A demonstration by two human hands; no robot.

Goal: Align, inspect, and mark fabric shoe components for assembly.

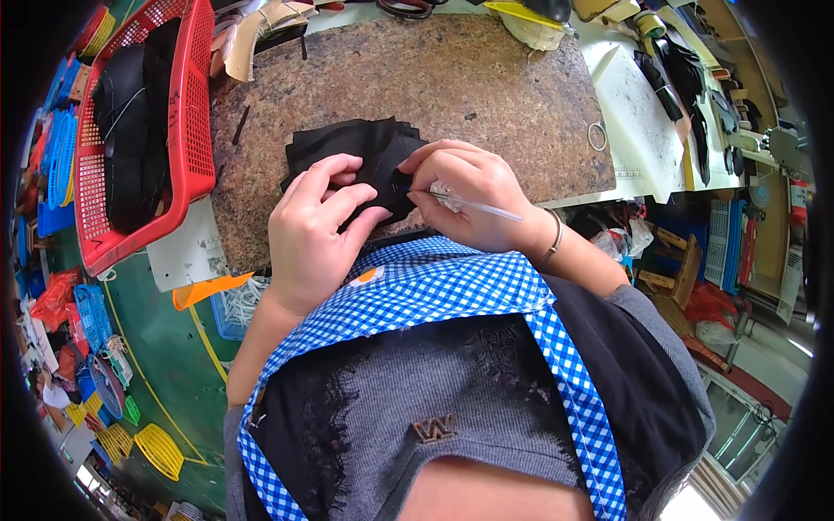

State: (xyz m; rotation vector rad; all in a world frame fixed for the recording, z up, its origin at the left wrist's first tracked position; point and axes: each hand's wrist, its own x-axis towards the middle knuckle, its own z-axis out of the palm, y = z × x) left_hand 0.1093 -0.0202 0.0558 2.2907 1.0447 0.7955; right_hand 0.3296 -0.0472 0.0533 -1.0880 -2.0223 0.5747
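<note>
Black pieces of cloth or thin leather point(343, 141) lie stacked on the near part of a speckled brown work board point(469, 78). My left hand point(320, 221) rests at the near left of the stack, its fingers bent and spread apart over the black material. In my right hand point(469, 191) is a slim pen with a clear barrel point(491, 209), gripped between thumb and fingers. Its tip points left at the black pieces; the exact contact is hidden by my fingers. A bracelet point(553, 236) circles my right wrist.
A red plastic basket point(187, 130) with black material stands at the left. A metal ring point(597, 136) lies on the board's right side. White sheets point(638, 113) and black pieces point(682, 69) lie farther right. Beneath the board's left edge sits a blue tray point(228, 317).
</note>
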